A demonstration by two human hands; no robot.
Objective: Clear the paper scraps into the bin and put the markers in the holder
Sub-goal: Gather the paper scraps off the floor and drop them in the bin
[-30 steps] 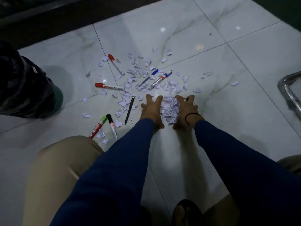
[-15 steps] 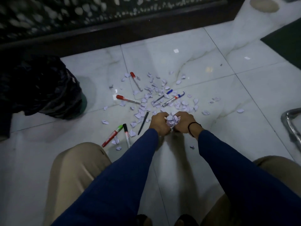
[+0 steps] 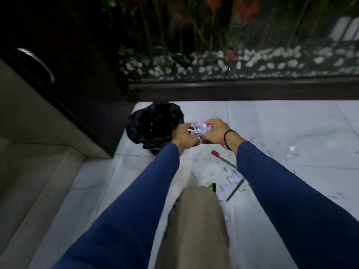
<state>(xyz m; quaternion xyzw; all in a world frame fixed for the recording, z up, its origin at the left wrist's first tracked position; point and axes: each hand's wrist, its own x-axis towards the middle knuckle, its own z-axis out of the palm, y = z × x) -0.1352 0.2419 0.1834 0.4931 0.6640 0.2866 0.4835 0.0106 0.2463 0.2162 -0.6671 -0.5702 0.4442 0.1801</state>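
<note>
Cupping a loose heap of paper scraps [image 3: 200,130], the left hand [image 3: 184,135] and right hand [image 3: 214,133] curl together around it beside the black-lined bin [image 3: 153,123]. The bits look feather-light, flimsy and apt to spill, so support from underneath suits. A red-capped marker [image 3: 223,158] lies on the glossy floor.

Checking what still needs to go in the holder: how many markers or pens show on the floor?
4: a red-capped marker beside the right sleeve, green-capped and black-capped ones poking out past the knee, a thin black pen among scraps. Others may be hidden.
</note>
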